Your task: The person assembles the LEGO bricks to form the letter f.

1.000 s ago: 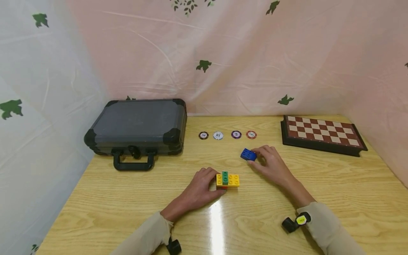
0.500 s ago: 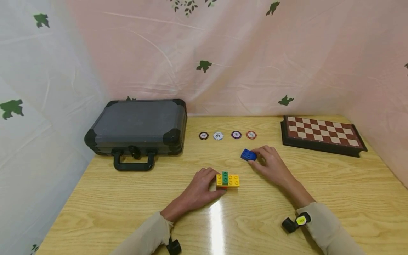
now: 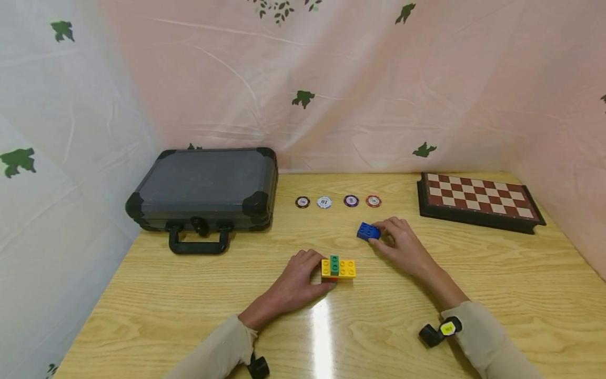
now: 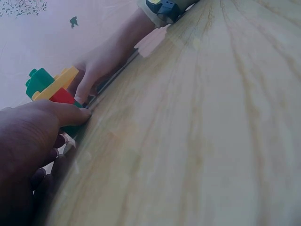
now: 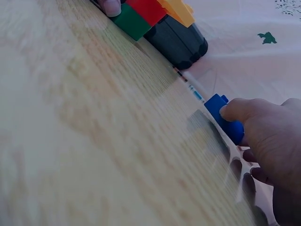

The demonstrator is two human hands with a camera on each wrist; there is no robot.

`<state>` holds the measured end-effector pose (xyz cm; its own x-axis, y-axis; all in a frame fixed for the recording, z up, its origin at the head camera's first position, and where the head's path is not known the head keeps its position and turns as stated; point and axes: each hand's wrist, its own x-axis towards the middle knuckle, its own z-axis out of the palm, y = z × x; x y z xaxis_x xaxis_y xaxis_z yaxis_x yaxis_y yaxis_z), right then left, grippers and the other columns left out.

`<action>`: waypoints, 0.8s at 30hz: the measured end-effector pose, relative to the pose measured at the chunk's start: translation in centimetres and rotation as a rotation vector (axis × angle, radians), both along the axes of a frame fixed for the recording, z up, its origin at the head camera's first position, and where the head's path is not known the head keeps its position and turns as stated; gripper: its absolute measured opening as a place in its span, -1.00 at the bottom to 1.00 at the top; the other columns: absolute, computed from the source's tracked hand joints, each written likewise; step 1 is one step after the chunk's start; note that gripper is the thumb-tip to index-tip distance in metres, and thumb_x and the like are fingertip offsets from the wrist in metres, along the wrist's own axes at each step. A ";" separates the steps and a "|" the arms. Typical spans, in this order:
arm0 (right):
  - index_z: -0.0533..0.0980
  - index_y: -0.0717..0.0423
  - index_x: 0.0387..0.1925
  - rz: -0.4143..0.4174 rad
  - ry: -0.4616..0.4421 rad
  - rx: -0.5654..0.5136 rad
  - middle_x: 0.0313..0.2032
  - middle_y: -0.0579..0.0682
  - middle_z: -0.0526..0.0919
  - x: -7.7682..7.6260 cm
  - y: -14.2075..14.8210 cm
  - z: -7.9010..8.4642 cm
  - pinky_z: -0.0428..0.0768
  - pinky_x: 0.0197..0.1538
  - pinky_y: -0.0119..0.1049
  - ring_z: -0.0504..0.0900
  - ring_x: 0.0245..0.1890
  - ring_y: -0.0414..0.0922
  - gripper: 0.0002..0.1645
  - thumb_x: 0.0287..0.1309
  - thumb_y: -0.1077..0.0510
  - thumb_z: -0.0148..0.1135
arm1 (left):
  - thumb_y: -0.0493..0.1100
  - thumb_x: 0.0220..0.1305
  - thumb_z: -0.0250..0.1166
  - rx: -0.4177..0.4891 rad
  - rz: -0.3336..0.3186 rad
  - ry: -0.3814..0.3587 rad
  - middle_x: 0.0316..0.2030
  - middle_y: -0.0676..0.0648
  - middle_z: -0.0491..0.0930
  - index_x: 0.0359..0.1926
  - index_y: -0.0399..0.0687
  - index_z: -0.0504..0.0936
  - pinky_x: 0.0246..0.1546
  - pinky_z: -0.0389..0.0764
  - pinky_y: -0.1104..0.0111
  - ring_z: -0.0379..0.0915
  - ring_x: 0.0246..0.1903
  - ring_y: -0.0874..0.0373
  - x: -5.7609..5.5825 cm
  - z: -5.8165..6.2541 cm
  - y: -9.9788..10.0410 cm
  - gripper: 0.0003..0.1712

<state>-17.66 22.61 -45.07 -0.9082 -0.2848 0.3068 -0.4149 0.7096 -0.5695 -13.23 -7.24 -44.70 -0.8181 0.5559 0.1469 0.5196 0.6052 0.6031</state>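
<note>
My left hand (image 3: 295, 284) grips the left end of a small stack of toy building bricks standing on the table. A long yellow brick (image 3: 347, 268) lies across the stack, with a green brick (image 3: 334, 265) on top of it. Below the yellow one, the right wrist view shows a red brick (image 5: 146, 10) and a second green brick (image 5: 131, 22) at the bottom. Farther back and to the right, my right hand (image 3: 404, 250) pinches a blue brick (image 3: 367, 231) between thumb and fingers. Whether this blue brick touches the tabletop, I cannot tell.
A grey case (image 3: 203, 181) with black corners stands at the back left, its handle (image 3: 199, 247) towards me. Several poker chips, among them a red one (image 3: 373, 201), lie in a row behind the bricks. At the back right is a chessboard box (image 3: 478, 197).
</note>
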 end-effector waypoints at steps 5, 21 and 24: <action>0.58 0.23 0.16 0.012 -0.013 -0.011 0.03 0.13 0.57 0.1 0.0 0.3 0.45 -0.02 0.02 0.42 -0.02 0.04 -0.59 0.37 0.14 0.36 | 0.05 0.30 0.48 0.003 -0.002 -0.004 -0.02 0.06 0.56 0.11 -0.01 0.61 0.10 0.39 0.15 0.37 -0.07 0.15 0.0 0.0 0.0 -0.54; 0.59 0.21 0.14 0.078 0.081 -0.050 0.02 0.10 0.59 0.6 -0.8 1.8 0.51 0.02 0.06 0.47 0.02 0.05 -0.60 0.30 0.24 0.41 | 0.02 0.28 0.49 0.022 -0.005 0.012 -0.05 0.05 0.57 0.10 -0.03 0.62 0.08 0.40 0.13 0.38 -0.09 0.14 0.0 -0.1 -0.1 -0.55; 0.60 0.21 0.14 0.100 0.102 -0.049 0.02 0.09 0.60 0.8 -1.1 2.1 0.53 0.01 0.05 0.48 0.01 0.05 -0.59 0.28 0.25 0.42 | 0.03 0.28 0.49 0.019 -0.005 0.006 -0.04 0.05 0.57 0.10 -0.03 0.62 0.09 0.39 0.14 0.38 -0.08 0.14 0.0 -0.1 -0.1 -0.55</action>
